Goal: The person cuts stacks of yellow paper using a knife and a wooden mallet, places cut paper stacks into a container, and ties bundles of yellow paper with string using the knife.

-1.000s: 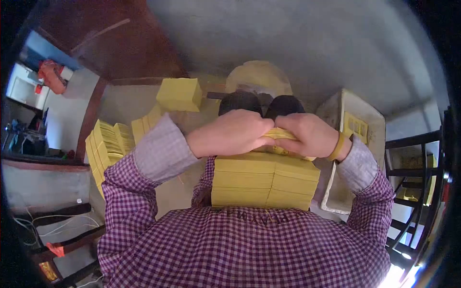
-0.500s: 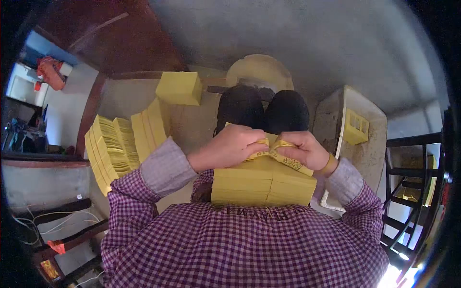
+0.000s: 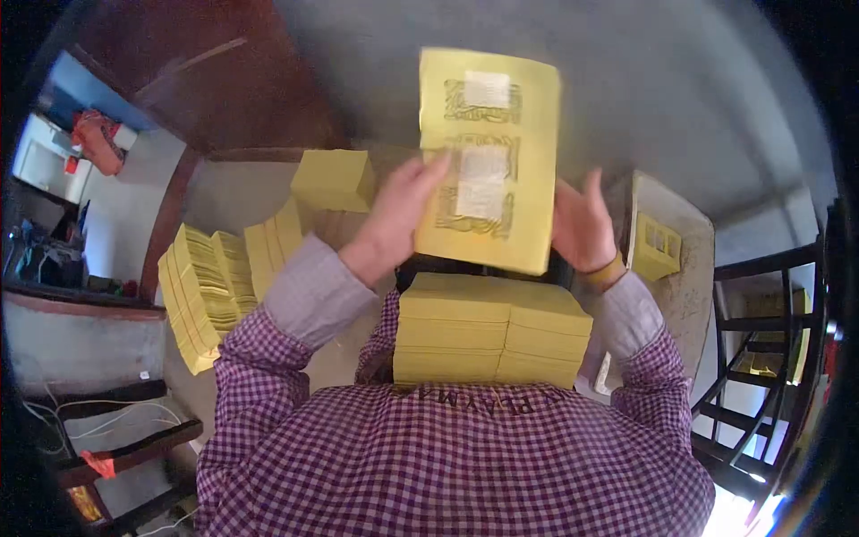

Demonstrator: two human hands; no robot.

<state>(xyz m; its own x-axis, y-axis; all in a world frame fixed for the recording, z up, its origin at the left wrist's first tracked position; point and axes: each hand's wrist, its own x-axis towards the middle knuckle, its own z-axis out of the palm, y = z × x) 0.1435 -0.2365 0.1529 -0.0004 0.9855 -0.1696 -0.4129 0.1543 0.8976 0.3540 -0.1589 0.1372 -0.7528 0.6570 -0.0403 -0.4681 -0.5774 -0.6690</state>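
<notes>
Raised in front of me is a yellow paper bundle (image 3: 532,134) with dark printed patterns and pale patches on its face. My left hand (image 3: 400,210) grips its left edge, thumb on the printed side. At the lower right edge is my right hand (image 3: 586,222), its thumb stretched out and apart, palm beside the bundle; some of its fingers are hidden behind the paper. Below both hands, close to my body, a stack of yellow paper (image 3: 456,336) stands in two side-by-side columns.
Yellow stacks (image 3: 192,291) stand on the left, with a yellow block (image 3: 331,179) farther back. At right, a pale tub (image 3: 693,277) holds a printed yellow bundle (image 3: 656,248). A dark rack (image 3: 769,322) is at far right, a dark wooden frame (image 3: 134,456) at lower left.
The yellow paper, earlier bunched between both hands just above the stack, is now lifted, flat and upright with its printed face showing. My right hand has opened and moved to its right edge.
</notes>
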